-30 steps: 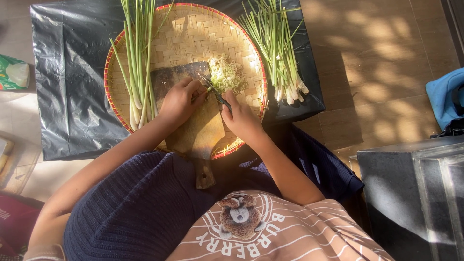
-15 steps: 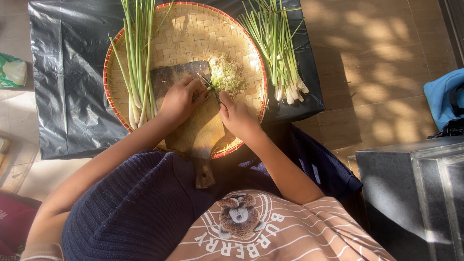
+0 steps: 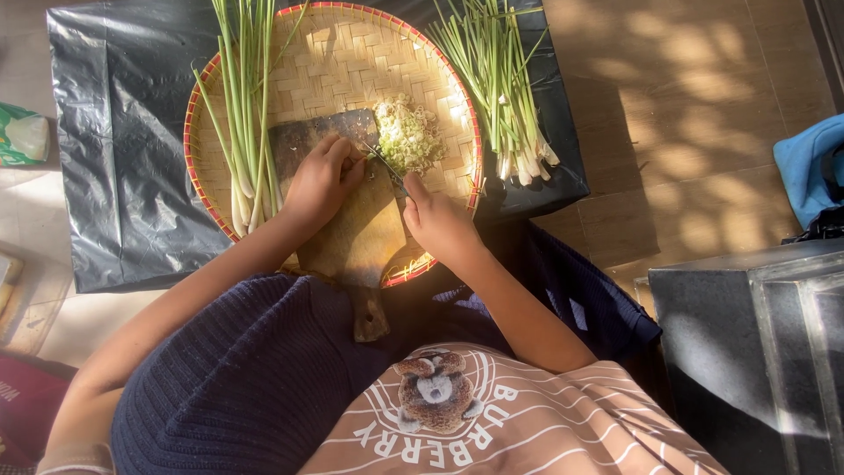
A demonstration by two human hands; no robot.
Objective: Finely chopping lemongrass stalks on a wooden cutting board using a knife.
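Right hand grips knife; left hand seemingly pinches stalk on wooden board, woven tray

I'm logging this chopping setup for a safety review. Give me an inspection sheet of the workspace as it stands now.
Surface: woven tray on a black sheet over the floor.
Job's things: cutting board; chopped pile; knife; stalks on tray.
Clutter: second stalk bunch on the sheet.
Hands: left hand pressing on the board; right hand gripping the knife.
Cables: nothing seen.
Surroundings: blue cloth, dark box, green packet.
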